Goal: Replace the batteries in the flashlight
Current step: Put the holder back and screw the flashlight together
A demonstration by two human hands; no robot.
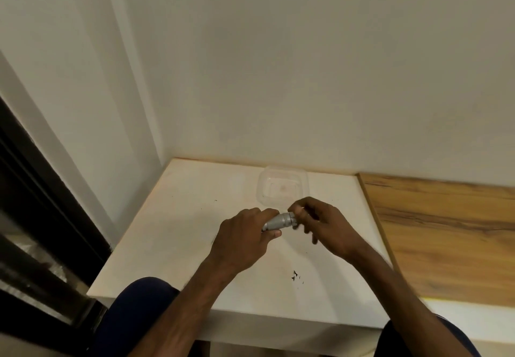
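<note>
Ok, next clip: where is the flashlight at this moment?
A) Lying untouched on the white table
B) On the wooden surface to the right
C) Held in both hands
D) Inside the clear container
C: the left hand grips the body of the flashlight while the right hand pinches its end. The clear container sits behind them on the white table.

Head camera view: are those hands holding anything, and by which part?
Yes, a small silver metal flashlight. The left hand grips its barrel; the right hand pinches its other end, whether cap or head cannot be told.
</note>
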